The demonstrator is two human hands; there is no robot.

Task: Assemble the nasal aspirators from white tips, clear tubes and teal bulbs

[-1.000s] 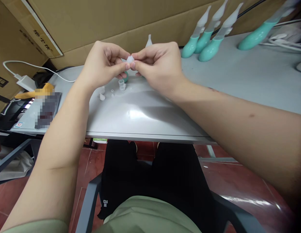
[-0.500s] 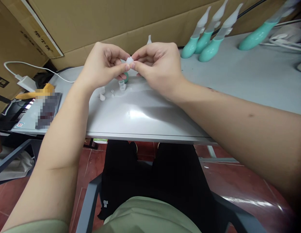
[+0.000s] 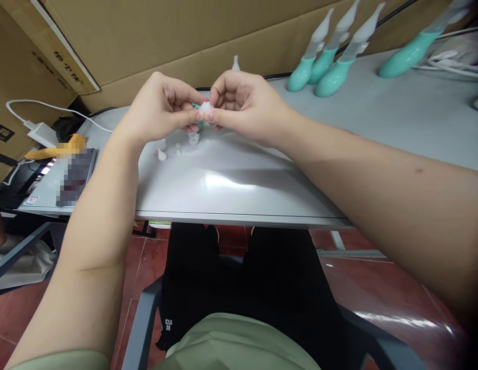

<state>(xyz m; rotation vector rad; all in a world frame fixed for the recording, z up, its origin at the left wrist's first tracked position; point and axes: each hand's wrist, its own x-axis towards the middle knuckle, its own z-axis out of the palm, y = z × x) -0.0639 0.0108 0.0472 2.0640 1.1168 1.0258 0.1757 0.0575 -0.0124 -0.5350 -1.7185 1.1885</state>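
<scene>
Between my two hands, above the grey table, is a small translucent white plastic piece point(image 3: 205, 107). My left hand point(image 3: 167, 110) pinches it from the left with thumb and fingertips. From the right, my right hand point(image 3: 242, 100) presses its thumb against the same piece, its fingers curled. Below the hands lie a clear plastic connector point(image 3: 193, 138), a small white cone point(image 3: 162, 155) and tiny white parts point(image 3: 178, 149). A green bulb point(image 3: 200, 125) is mostly hidden behind my left fingers. Behind my right hand a white nozzle tip point(image 3: 235, 63) sticks up.
Several green bulb aspirators with clear tubes and white nozzles, such as this near aspirator point(image 3: 333, 81), stand at the back right. Further right are white cables point(image 3: 454, 64). At the left lie a dark phone-like slab point(image 3: 75, 177), a yellow tool point(image 3: 50, 150) and a white charger point(image 3: 44, 133). Cardboard point(image 3: 165, 36) lines the back.
Both hands have lowered slightly with the white piece. My right index finger has lifted away from the piece, while its thumb stays against it.
</scene>
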